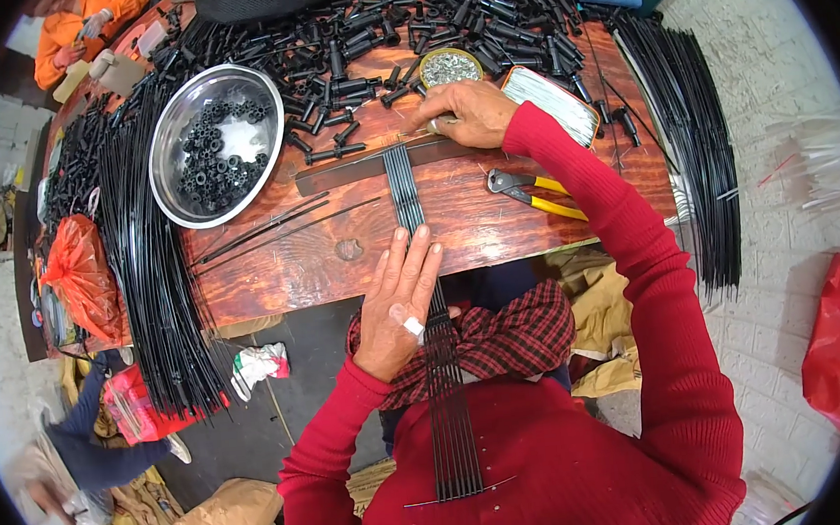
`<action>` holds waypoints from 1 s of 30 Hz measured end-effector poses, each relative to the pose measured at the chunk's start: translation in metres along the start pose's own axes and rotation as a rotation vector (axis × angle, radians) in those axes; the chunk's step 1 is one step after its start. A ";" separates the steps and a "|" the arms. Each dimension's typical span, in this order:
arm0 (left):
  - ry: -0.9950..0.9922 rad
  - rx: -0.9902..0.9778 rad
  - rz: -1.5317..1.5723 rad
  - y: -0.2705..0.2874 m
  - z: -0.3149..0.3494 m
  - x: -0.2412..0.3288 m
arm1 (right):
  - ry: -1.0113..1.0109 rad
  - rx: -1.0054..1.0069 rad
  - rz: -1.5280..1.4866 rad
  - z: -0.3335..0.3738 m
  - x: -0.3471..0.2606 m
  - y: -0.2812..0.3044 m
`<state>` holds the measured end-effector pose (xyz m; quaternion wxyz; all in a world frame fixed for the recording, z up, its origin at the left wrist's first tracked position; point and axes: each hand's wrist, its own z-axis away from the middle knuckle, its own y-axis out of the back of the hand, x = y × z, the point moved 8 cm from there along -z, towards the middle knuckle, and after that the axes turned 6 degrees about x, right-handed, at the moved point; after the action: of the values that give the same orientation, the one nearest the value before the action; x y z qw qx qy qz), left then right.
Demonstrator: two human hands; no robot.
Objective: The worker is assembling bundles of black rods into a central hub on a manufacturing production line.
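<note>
A flat row of thin black rods (401, 187), resembling umbrella ribs, runs from a dark metal bar (334, 172) over the table's near edge onto my lap and chest. My left hand (399, 299) lies flat across these rods at the edge, fingers stretched out, a white patch on its back. Over the bar, right of the rods' far ends, my right hand (468, 114) has its fingers bent together; what they pinch, if anything, I cannot make out. Just beyond it is a round yellow-rimmed dish (450, 67) of small metal pieces. Yellow-handled pincers (536, 194) lie nearby.
A steel bowl (161, 174) holds small black rings. Black plastic tubes (363, 45) cover the back of the wooden table (288, 273). Long black rod bundles (148, 254) hang at both sides. A white-filled tray (551, 104) sits right. Another person's orange sleeve (53, 45) shows far left.
</note>
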<state>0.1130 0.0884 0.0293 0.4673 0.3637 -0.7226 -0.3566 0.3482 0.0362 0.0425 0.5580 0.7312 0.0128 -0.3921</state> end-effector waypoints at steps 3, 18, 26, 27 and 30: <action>0.008 0.002 0.019 -0.001 0.001 0.000 | -0.012 0.008 0.092 0.000 -0.001 0.000; -0.010 0.015 -0.017 -0.002 0.000 -0.002 | 0.032 0.083 0.110 -0.005 -0.006 0.001; -0.025 0.021 -0.016 -0.005 0.003 -0.004 | 0.087 0.137 0.189 -0.007 -0.012 0.000; -0.029 0.020 -0.029 -0.006 0.003 -0.004 | 0.083 0.144 0.183 -0.007 -0.013 0.000; -0.025 0.022 -0.017 -0.004 0.002 -0.003 | 0.059 0.070 0.155 -0.010 -0.013 -0.003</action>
<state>0.1131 0.0894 0.0237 0.4512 0.3702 -0.7293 -0.3572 0.3434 0.0514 0.0489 0.5603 0.7603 -0.0408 -0.3262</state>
